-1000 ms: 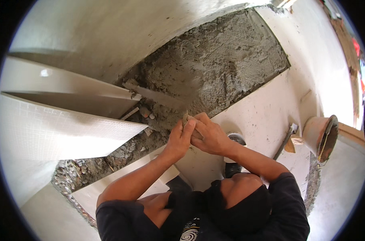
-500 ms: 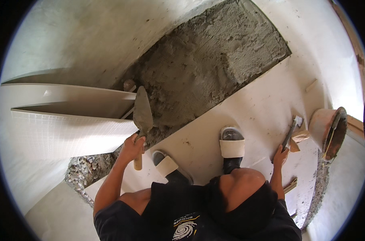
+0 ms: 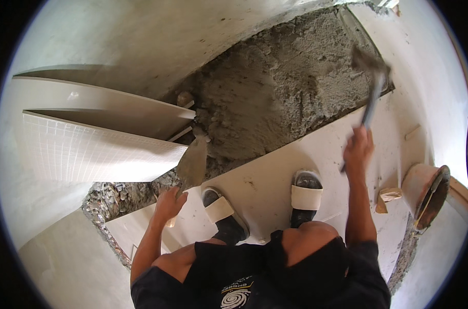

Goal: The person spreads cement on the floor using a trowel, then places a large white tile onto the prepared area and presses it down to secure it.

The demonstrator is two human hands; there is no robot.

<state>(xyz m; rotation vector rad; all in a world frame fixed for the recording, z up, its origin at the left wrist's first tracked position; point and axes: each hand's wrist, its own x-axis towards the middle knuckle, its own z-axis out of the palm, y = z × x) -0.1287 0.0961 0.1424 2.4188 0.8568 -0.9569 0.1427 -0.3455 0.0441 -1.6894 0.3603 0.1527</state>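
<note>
Fingers (image 3: 168,202) of the left hand (image 3: 167,205) are clenched round the wooden handle of a trowel (image 3: 192,164), whose flat grey blade points up and away, its tip just at the near edge of the mortar bed (image 3: 275,98); fingers of the right hand (image 3: 358,149) are wrapped round the blue shaft of a hammer (image 3: 370,85), which is raised and blurred, its head over the far right part of the mortar bed, apart from the surface; the mortar bed is a rough grey patch running from the middle to the upper right, set between pale floor tiles (image 3: 275,180). The person stands on those tiles in two sandals (image 3: 306,195) with pale straps, just below the mortar's near edge. At the left, large white tiles (image 3: 100,149) lean stacked on edge, their corners reaching toward the trowel blade; below them lies a strip of loose rubble (image 3: 113,198). At the right, a tipped bucket (image 3: 424,193) lies on the floor, with a small brown scrap (image 3: 387,198) just beside it.
</note>
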